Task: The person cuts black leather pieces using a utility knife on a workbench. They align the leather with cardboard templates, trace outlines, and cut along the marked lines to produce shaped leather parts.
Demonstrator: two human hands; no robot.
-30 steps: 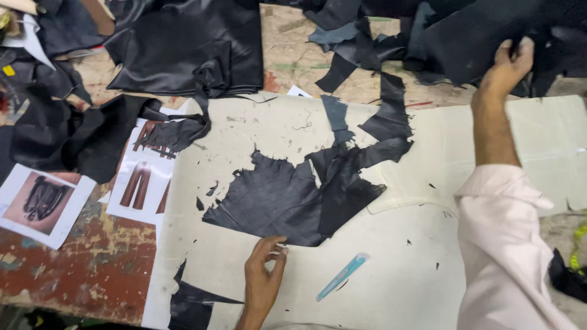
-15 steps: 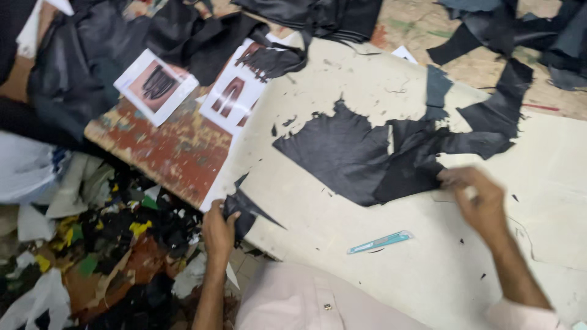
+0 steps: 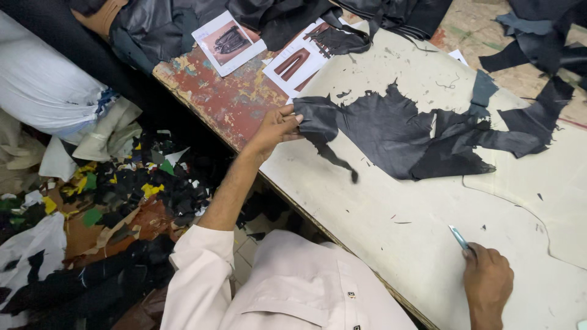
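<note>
A pale cutting board (image 3: 391,232) covers the worn red table (image 3: 214,91); on it lies a large ragged piece of black leather (image 3: 397,131), near the board's left edge; the left hand (image 3: 275,128) pinches its left end, fingers closed on it; the right hand (image 3: 487,282) rests low on the board, closed around a small light-blue knife (image 3: 458,237); 2 photo cards (image 3: 263,52) lie beyond.

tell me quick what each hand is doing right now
Left hand: closed on the edge of the black leather piece.
Right hand: closed on a light blue knife.
</note>
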